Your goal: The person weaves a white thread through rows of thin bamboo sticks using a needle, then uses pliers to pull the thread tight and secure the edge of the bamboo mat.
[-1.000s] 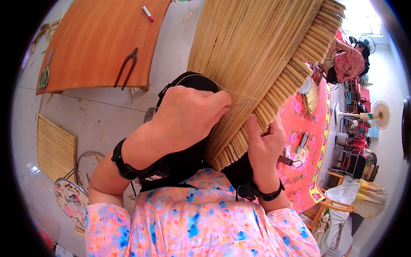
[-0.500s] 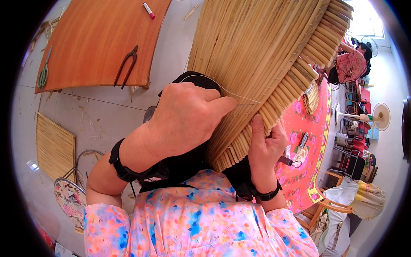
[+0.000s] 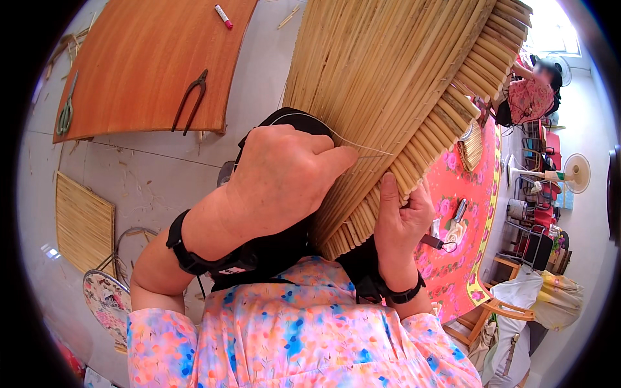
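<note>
A thick mat of pale straw-coloured stalks (image 3: 369, 71) lies aslant over my lap, its right edge a row of bundled round stalk ends. My left hand (image 3: 284, 174) is closed in a pinch over the mat, on a thin needle (image 3: 373, 156) whose far tip meets the stalks near that edge. A fine white thread (image 3: 349, 140) loops from behind the hand across to the needle's tip. My right hand (image 3: 404, 216) grips the mat's edge, thumb on top against the stalk ends and fingers curled beneath, partly hidden.
On an orange-brown board (image 3: 149, 58) at left lie pliers (image 3: 190, 101), scissors (image 3: 66, 110) and a marker (image 3: 224, 16). A smaller mat (image 3: 84, 220) and stalk scraps are on the floor. At right stand a red flowered table (image 3: 453, 258), a fan (image 3: 576, 173) and another person (image 3: 532, 97).
Both hands, the needle and the mat keep their places. Only the person in the background has turned their head a little.
</note>
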Tool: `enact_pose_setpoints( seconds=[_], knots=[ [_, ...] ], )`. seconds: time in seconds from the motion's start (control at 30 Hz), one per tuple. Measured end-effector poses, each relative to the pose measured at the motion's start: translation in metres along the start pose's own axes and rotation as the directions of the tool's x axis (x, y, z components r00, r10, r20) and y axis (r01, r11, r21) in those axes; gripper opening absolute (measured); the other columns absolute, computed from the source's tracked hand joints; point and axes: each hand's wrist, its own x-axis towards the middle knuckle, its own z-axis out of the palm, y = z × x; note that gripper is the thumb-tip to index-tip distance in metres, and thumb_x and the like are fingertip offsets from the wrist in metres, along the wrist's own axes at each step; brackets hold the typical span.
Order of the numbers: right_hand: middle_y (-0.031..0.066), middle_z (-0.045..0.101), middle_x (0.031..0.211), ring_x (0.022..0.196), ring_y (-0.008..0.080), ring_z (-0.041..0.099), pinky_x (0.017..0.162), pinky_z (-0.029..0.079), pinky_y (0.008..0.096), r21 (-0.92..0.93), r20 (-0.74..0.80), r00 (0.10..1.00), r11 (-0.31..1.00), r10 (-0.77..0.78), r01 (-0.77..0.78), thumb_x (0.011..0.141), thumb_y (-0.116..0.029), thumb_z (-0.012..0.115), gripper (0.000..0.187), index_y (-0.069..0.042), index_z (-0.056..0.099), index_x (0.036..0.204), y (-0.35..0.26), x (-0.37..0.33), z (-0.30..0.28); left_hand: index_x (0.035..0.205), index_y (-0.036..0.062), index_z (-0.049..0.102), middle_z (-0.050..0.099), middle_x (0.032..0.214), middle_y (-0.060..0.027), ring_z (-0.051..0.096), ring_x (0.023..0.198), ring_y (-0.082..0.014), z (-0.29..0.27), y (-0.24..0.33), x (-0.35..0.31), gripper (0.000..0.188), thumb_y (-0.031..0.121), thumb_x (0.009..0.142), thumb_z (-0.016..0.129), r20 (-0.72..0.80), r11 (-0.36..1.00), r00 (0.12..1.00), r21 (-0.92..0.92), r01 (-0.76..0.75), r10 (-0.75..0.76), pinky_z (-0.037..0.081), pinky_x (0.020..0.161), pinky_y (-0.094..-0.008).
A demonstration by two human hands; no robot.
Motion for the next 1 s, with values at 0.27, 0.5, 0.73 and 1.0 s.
enact_pose_setpoints(
  seconds=[0.27,0.5,0.73,1.0],
  knots=[
    [0.0131,0.062,0.087,0.075,0.0252,0.059,0.067,0.045,0.0333,0.013,-0.01,1.0,1.0,0.013,-0.013,0.09,-0.012,0.064,0.016,0.003,0.066,0.094,0.0,-0.001,0.001,0.092,0.0053,0.07,0.057,0.062,-0.005,0.056,0.053,-0.0231,-0.002,0.001,0.001,0.02,0.003,0.073,0.068,-0.002,1.0,1.0,0.0,-0.001,0.001,0.042,0.047,-0.0352],
    [0.013,0.061,0.089,0.074,0.0237,0.059,0.065,0.045,0.0313,0.006,0.001,1.0,1.0,-0.027,0.027,0.089,-0.008,0.064,0.013,0.004,0.066,0.094,-0.001,-0.001,-0.001,0.092,0.0058,0.07,0.056,0.061,-0.0046,0.055,0.052,-0.0233,-0.003,0.002,0.003,0.021,0.003,0.071,0.068,0.012,0.999,1.0,0.029,-0.017,0.017,0.042,0.047,-0.0352],
    [0.0165,0.062,0.099,0.082,0.0251,0.062,0.069,0.048,0.0294,0.065,0.09,0.993,0.995,-0.081,0.075,0.083,0.0,0.065,0.014,0.006,0.065,0.096,-0.008,0.0,-0.001,0.093,0.0068,0.07,0.055,0.061,-0.0049,0.054,0.053,-0.0257,-0.018,-0.007,0.013,0.02,0.002,0.073,0.068,0.092,0.998,0.993,-0.008,-0.066,0.067,0.04,0.047,-0.0357],
    [0.0191,0.055,0.11,0.09,0.0318,0.06,0.076,0.051,0.0336,0.351,0.194,0.963,0.93,-0.187,0.11,0.068,-0.005,0.074,0.06,0.003,0.057,0.125,-0.013,-0.006,0.023,0.095,0.0073,0.069,0.062,0.066,-0.0052,0.056,0.054,-0.0235,-0.062,-0.007,-0.001,0.016,0.002,0.079,0.069,0.302,0.989,0.943,0.007,0.145,-0.14,0.04,0.051,-0.0337]
  ],
)
